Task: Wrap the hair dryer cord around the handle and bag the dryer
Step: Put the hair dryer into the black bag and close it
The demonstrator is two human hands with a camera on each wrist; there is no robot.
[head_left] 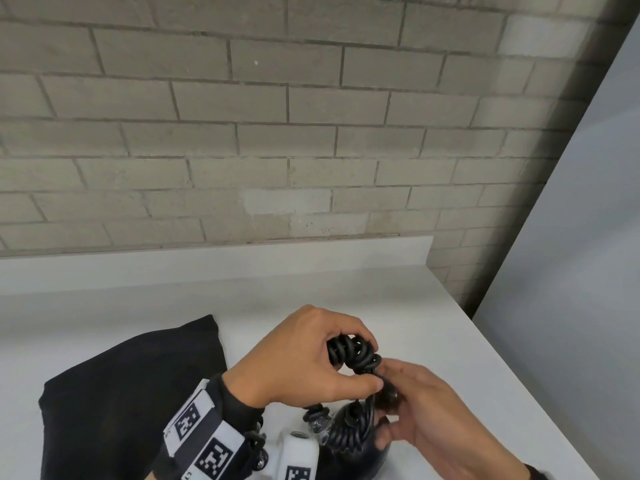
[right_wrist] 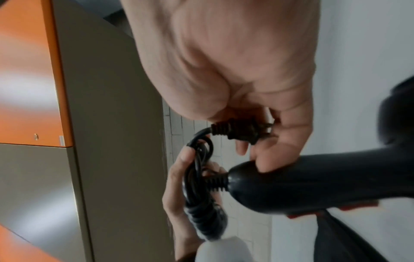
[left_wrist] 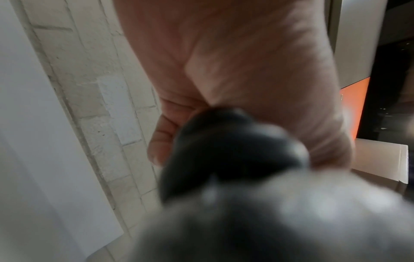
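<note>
The black hair dryer (head_left: 363, 455) sits at the near edge of the white counter (head_left: 433, 323), its handle (right_wrist: 313, 182) pointing up. My left hand (head_left: 311, 362) grips a bundle of the coiled black cord (head_left: 351, 351) above the handle. My right hand (head_left: 426, 410) pinches the cord's plug (right_wrist: 241, 132) while its lower fingers rest on the handle's end. The cord (right_wrist: 199, 186) leaves the handle through a ribbed sleeve and loops into my left fingers (right_wrist: 177, 177). The left wrist view shows only a blurred dark mass (left_wrist: 228, 148) in my left hand (left_wrist: 246, 70). The black bag (head_left: 131, 393) lies flat to the left.
A brick wall (head_left: 277, 133) backs the counter. The counter's right edge (head_left: 502, 358) drops off beside a pale panel (head_left: 571, 271). An orange and grey cabinet (right_wrist: 67, 124) shows in the right wrist view.
</note>
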